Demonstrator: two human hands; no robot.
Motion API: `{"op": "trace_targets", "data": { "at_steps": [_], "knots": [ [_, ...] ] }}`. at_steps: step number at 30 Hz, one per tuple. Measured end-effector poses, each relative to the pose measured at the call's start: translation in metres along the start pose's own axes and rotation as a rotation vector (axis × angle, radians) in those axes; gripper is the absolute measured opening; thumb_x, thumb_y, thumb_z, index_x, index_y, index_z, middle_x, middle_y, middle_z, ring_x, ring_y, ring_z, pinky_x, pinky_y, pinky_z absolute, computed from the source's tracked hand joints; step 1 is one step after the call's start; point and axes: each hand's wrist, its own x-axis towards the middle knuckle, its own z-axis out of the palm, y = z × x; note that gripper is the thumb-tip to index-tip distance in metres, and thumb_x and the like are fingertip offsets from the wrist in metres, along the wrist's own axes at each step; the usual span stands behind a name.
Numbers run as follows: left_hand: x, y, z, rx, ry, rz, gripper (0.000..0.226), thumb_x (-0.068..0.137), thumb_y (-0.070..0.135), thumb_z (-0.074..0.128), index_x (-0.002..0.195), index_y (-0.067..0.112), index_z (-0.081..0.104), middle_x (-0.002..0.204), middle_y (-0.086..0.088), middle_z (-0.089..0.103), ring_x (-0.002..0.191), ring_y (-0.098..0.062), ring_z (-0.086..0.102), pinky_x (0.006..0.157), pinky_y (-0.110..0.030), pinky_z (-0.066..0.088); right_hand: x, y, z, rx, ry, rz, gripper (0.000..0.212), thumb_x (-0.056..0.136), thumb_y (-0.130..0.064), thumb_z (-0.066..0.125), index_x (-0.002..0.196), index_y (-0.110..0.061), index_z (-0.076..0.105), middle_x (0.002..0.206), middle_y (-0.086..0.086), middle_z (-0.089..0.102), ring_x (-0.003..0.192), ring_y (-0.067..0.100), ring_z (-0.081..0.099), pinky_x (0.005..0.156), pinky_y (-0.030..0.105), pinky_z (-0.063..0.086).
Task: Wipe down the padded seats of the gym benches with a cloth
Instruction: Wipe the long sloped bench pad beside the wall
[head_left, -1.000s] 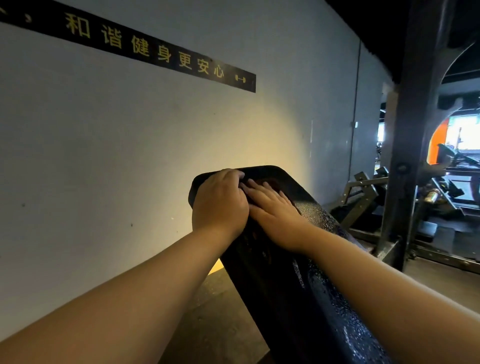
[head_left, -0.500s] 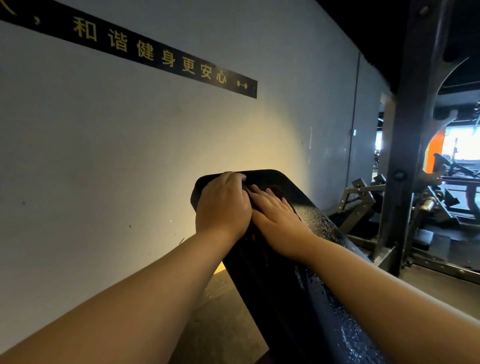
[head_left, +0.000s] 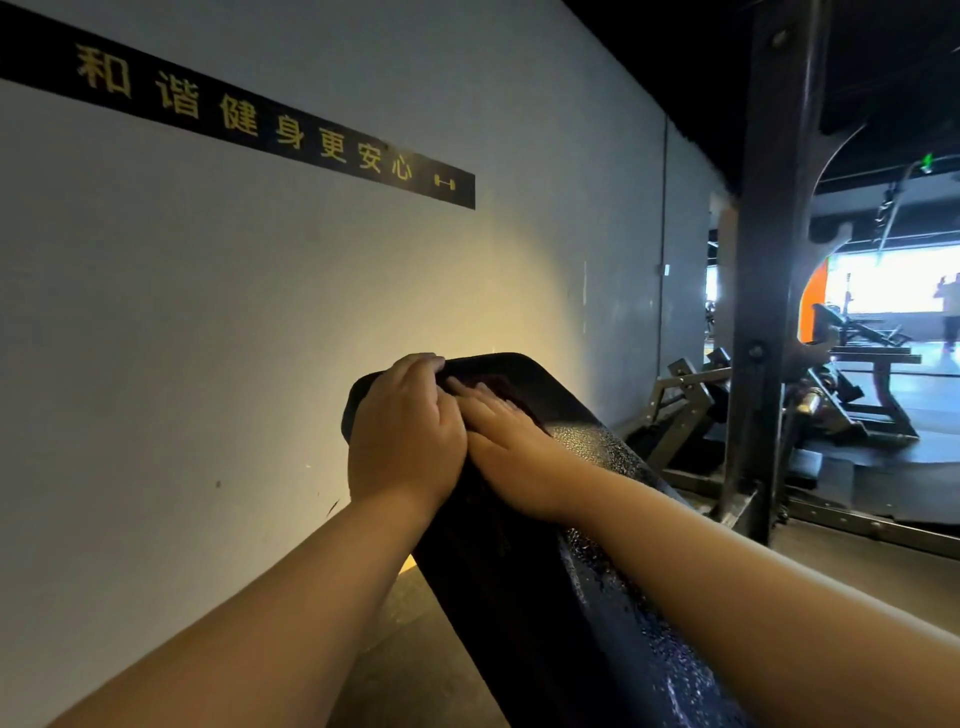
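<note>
At the top end of a tilted black pad (head_left: 524, 571), close to the wall (head_left: 260, 312), both hands work side by side and touching. The left hand (head_left: 405, 441) lies over the pad's upper left corner, its fingers bent over the edge as if gripping it; the right hand (head_left: 506, 447) lies flat, fingers straight and pressed down on a dark cloth (head_left: 498, 387), of which only a small reddish-dark patch shows beyond the fingertips. The cloth sits on the pad's face just short of its top rim. Lower down, along the pad's right side, the surface glistens with fine droplets, which suggests that stretch has already been wetted or passed over; whether it has been wiped dry I cannot tell. The dim left part of the pad gives no clue either way. My judgement is that this pad is near its last strokes at the top, while other benches remain: at least one more bench (head_left: 872, 358) stands far off to the right, beyond a steel upright (head_left: 769, 312), apparently untouched. Counted: two hands, one cloth, one pad under work, one clear bench in the distance, one black sign strip (head_left: 249, 119) on the wall, and one person (head_left: 948, 306) far back in the bright area.
</note>
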Motion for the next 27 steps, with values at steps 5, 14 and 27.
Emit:
{"op": "trace_targets", "data": {
  "at_steps": [5, 14, 27],
  "knots": [
    [0.002, -0.002, 0.003, -0.019, 0.007, -0.005, 0.043, 0.100, 0.028, 0.033, 0.135, 0.020, 0.057, 0.140, 0.003, 0.057, 0.129, -0.017, 0.050, 0.109, -0.038, 0.043, 0.015, 0.024, -0.014, -0.023, 0.026, 0.177, 0.052, 0.108, -0.037, 0.025, 0.159, -0.030, 0.016, 0.167, -0.011, 0.009, 0.154, 0.012, 0.000, 0.122, 0.036, -0.003],
    [0.002, 0.001, 0.005, -0.068, 0.038, -0.005, 0.054, 0.096, 0.039, 0.026, 0.138, 0.020, 0.054, 0.144, 0.003, 0.053, 0.132, -0.016, 0.048, 0.109, -0.032, 0.039, -0.007, 0.010, -0.007, 0.032, -0.025, -0.041, 0.048, 0.109, -0.032, 0.031, 0.155, -0.039, 0.024, 0.165, -0.015, 0.015, 0.152, 0.006, 0.001, 0.123, 0.033, 0.000],
    [-0.005, 0.002, -0.006, -0.043, -0.060, 0.014, 0.056, 0.096, 0.043, 0.024, 0.134, 0.022, 0.060, 0.135, 0.002, 0.061, 0.125, -0.016, 0.052, 0.118, -0.039, 0.030, 0.003, -0.007, 0.017, 0.109, 0.036, 0.000, 0.052, 0.104, -0.039, 0.024, 0.154, -0.030, 0.033, 0.161, -0.007, 0.031, 0.152, 0.013, 0.017, 0.125, 0.046, 0.012]
  ]
}}
